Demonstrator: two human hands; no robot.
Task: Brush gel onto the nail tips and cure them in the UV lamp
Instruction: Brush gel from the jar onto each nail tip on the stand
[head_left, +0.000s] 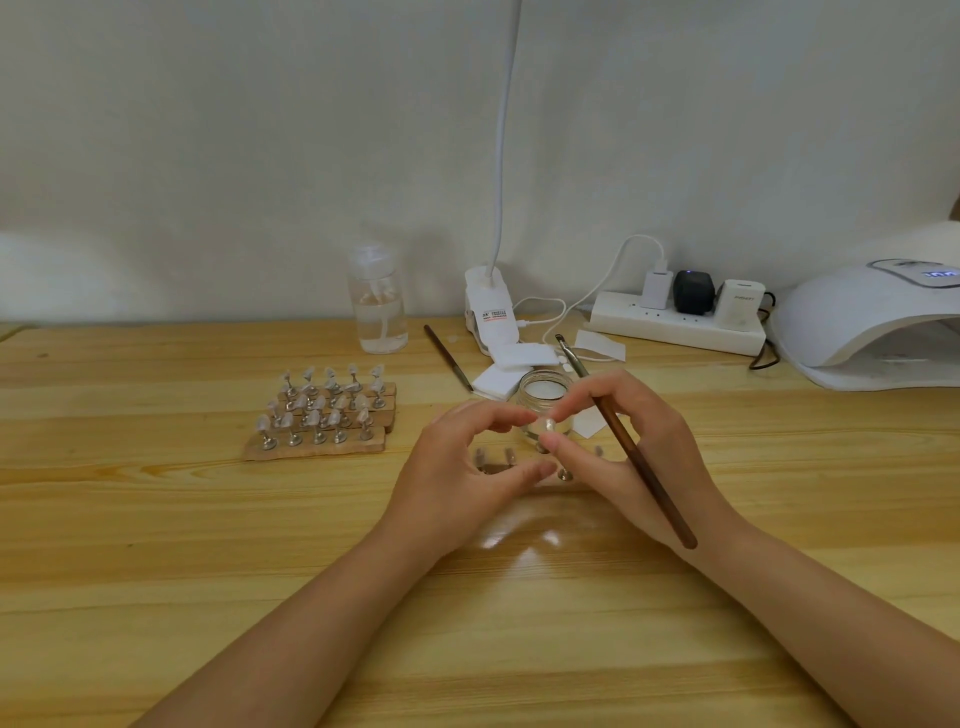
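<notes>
Left hand (470, 470): over the middle of the tabletop (208, 545), fingers curled, fingertips meeting those of the other hand at a small pale nail tip (546, 425); grip appears pinched on that tip, though the contact is small and blurred.

Right hand (618, 441): thumb and forefinger pinching the same nail tip; a brown brush (631, 447) lies slanted across the hand, bristle end up and away, handle end over the wrist.

Strip of stands (563, 475): on the tabletop under both hands, mostly hidden; a few metal pegs show between the fingers.

Glass jar (545, 392): open, just behind the hands, pale contents.

Racks of nail tips (324, 413): three wooden strips in rows, left of the hands, each with tips on metal pegs.

UV lamp (872, 327): white dome at the far right edge, lit display on top.

Clear bottle (378, 304): upright near the wall, behind the racks.

Second brush (448, 357): lying flat between bottle and white pads (511, 366).

Clip lamp (491, 306): white, beside the pads, neck rising out of view.

Power strip (675, 325): by the wall, three plugs in it.
</notes>
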